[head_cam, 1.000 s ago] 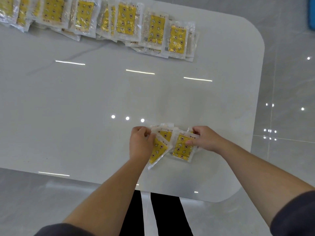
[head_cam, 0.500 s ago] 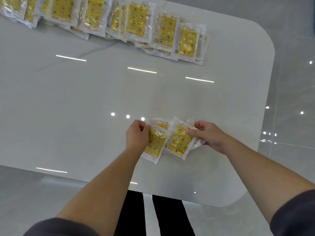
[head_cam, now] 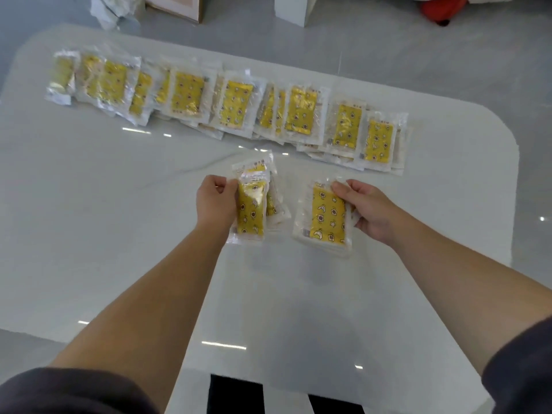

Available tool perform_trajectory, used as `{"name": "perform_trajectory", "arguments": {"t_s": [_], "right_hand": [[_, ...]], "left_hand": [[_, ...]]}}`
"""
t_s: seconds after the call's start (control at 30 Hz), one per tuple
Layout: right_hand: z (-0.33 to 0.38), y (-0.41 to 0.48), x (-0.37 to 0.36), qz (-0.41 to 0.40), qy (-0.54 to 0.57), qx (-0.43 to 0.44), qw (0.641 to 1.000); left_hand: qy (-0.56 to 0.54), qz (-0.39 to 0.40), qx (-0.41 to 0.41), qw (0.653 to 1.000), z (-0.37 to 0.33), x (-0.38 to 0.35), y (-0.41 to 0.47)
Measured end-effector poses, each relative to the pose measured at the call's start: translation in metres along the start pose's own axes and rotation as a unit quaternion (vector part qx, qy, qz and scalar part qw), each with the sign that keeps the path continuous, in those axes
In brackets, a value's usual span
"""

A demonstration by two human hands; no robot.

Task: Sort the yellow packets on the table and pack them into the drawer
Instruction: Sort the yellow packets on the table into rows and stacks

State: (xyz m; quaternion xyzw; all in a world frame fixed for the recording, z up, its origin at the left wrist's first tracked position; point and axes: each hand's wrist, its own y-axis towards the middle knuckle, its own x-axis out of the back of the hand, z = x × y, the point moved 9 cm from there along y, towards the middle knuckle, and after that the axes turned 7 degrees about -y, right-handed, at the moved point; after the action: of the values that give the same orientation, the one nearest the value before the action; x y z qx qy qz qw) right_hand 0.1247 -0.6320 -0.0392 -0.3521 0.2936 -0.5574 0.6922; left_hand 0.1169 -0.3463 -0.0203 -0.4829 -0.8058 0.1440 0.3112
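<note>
The left hand [head_cam: 216,201] is curled round the left edge of a small bundle of yellow packets, the left bundle [head_cam: 252,210]. Its fingers are closed on the upper part of that edge, so the packets stick out to the right of the hand with their long sides running away from the person. The front packet shows its yellow face with star and moon prints, and a few more fan out behind it toward the upper right. The right hand [head_cam: 367,209] clamps the right bundle [head_cam: 327,218] by its right edge, fingertips folded over the top right corner, so this stack sits to the left of the hand with its printed face up. The two bundles are near each other but apart, with a strip of bare white table [head_cam: 119,219] showing between them (whether either stack touches the tabletop or hangs just over it cannot be told). Beyond both hands, along the far side of the table, a long row of packets [head_cam: 233,106] lies in overlapping piles from the left end almost to the right corner. It is well clear of both grips. Dark sleeves [head_cam: 74,392] cover the upper arms, and grey floor [head_cam: 388,49] lies past the table.
</note>
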Motion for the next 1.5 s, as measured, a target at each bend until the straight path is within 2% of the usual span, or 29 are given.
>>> {"name": "perform_trajectory", "arguments": {"t_s": [0.27,0.4,0.6,0.8,1.0,1.17,1.33,1.5], "right_hand": [[0.104,0.072,-0.125,-0.008,-0.034,0.029,0.999],[0.163,0.104,-0.169,-0.059,-0.153,0.094,0.982],[0.229,0.142,-0.187,-0.147,-0.209,0.174,0.951],[0.238,0.157,-0.179,-0.218,-0.253,0.177,0.926],[0.243,0.158,-0.18,-0.238,-0.258,0.186,0.918],[0.257,0.166,-0.193,-0.25,-0.235,0.19,0.92],[0.259,0.183,-0.213,-0.25,-0.248,0.195,0.915],[0.257,0.194,-0.226,-0.23,-0.272,0.201,0.913]], "left_hand": [[0.033,0.02,-0.059,0.998,-0.08,0.074,0.137],[0.093,0.007,-0.102,0.99,-0.115,0.105,0.201],[0.153,0.001,-0.131,0.979,-0.143,0.105,0.264],[0.202,0.0,-0.125,0.971,-0.142,0.098,0.286],[0.236,-0.052,-0.168,0.956,-0.156,0.136,0.297],[0.235,-0.029,-0.165,0.957,-0.153,0.158,0.325],[0.38,-0.086,-0.194,0.9,-0.154,0.173,0.334],[0.428,-0.147,-0.193,0.871,-0.16,0.192,0.345]]}}
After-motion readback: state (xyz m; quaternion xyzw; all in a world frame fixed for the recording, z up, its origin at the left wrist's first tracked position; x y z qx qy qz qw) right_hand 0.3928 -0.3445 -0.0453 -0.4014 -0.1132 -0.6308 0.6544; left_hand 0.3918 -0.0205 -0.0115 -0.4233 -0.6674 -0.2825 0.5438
